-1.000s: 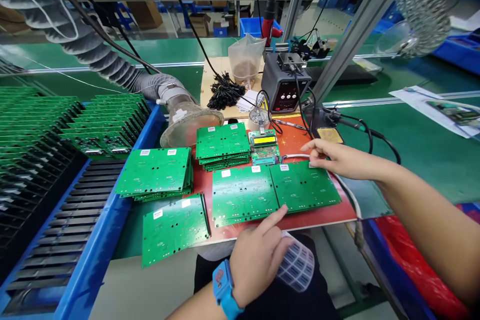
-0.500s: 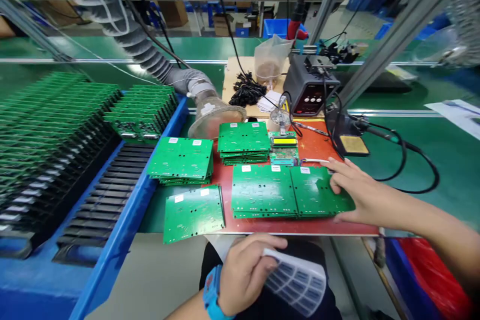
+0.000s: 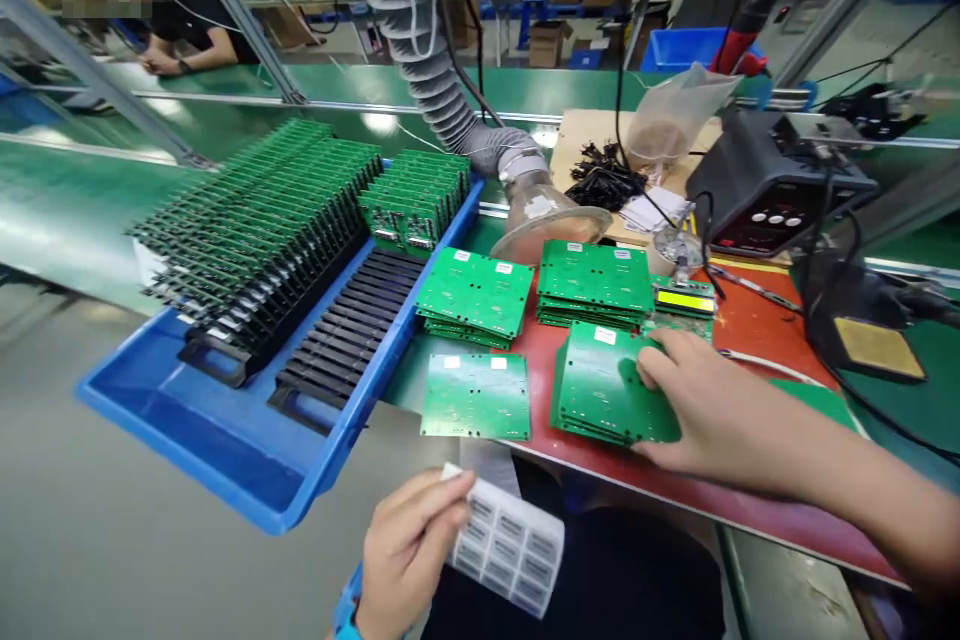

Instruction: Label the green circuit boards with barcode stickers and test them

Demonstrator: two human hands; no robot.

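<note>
Pinching labels [image 3: 510, 545] with left fingers [image 3: 441, 494], lower centre, now bringing board [image 3: 607, 382] onto stack [image 3: 559, 395], centre right, with gripping right fingers [image 3: 660, 370] spread.

Nothing can be read — the print on the label sheet [image 3: 508, 545], at six o'clock, is too small.

Head view, looking forward and down at nearby hands [image 3: 411, 552]
</note>
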